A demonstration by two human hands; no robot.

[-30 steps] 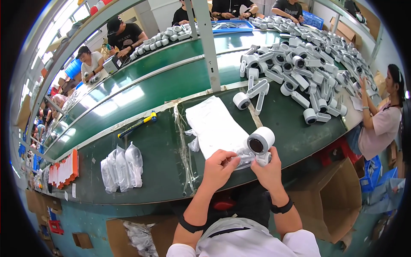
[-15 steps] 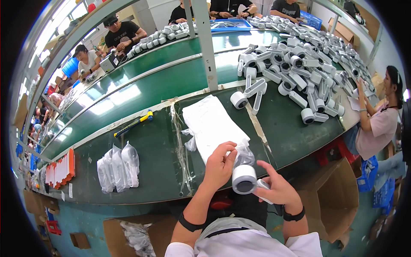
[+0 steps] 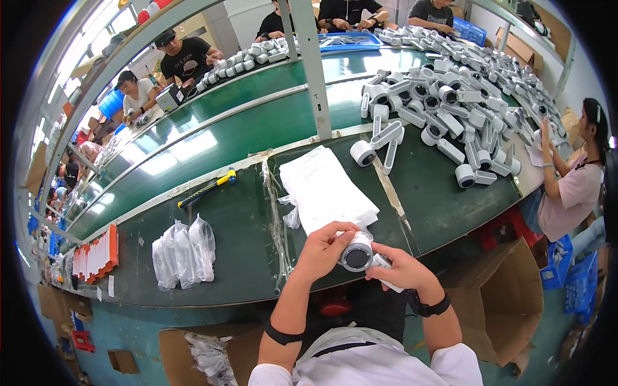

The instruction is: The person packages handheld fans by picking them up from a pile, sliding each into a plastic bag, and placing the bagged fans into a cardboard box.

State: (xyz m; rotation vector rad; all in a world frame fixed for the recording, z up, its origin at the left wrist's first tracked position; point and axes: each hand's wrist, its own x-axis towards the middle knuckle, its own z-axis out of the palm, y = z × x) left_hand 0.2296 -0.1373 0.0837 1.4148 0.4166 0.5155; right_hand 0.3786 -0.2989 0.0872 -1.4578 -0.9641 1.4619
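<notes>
My right hand (image 3: 405, 270) is closed around the handle of a white and grey handheld device (image 3: 357, 255). The device's round head, with a dark disc in its face, points toward me. Beside the head, my left hand (image 3: 327, 249) is pinched at the edge of a clear plastic bag, mostly hidden by the fingers and the head. How far the head sits inside the bag I cannot tell. Just beyond the hands lies a stack of white plastic bags (image 3: 325, 186).
Several bagged devices (image 3: 183, 254) lie at left, near a yellow and black hammer (image 3: 207, 188) and orange-edged cartons (image 3: 95, 254). A large heap of devices (image 3: 450, 103) covers the right. Open cardboard boxes (image 3: 496, 302) stand below the bench edge. Co-workers sit beyond and at right.
My right hand has brought the device up and left, so its head now meets my left hand at the bag. My left hand stays near the stack's close edge.
</notes>
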